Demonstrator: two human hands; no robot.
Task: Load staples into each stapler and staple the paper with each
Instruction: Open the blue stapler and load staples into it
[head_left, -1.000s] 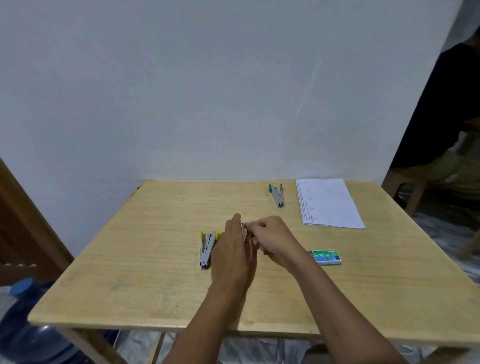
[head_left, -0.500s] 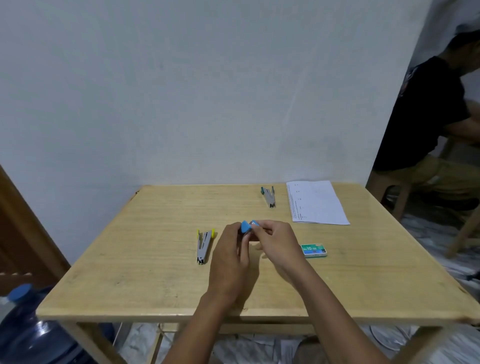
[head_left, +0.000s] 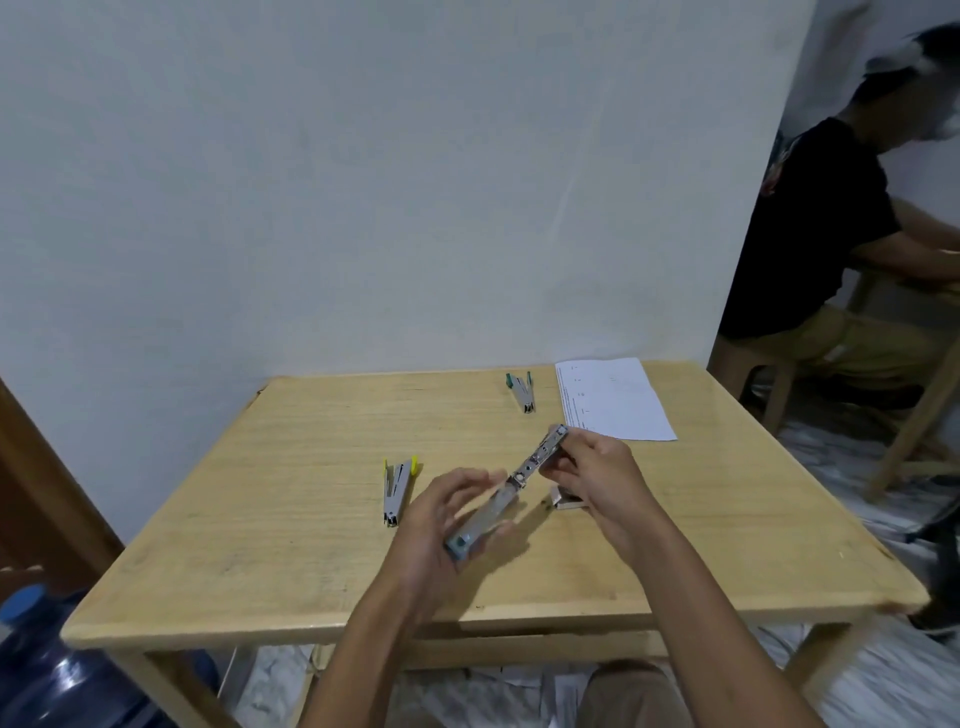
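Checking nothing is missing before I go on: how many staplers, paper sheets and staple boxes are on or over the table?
Staplers: 3 (yellow-tipped stapler, green-tipped stapler, held stapler)
Paper sheet: 1
Staple box, partly hidden: 1
Total: 5
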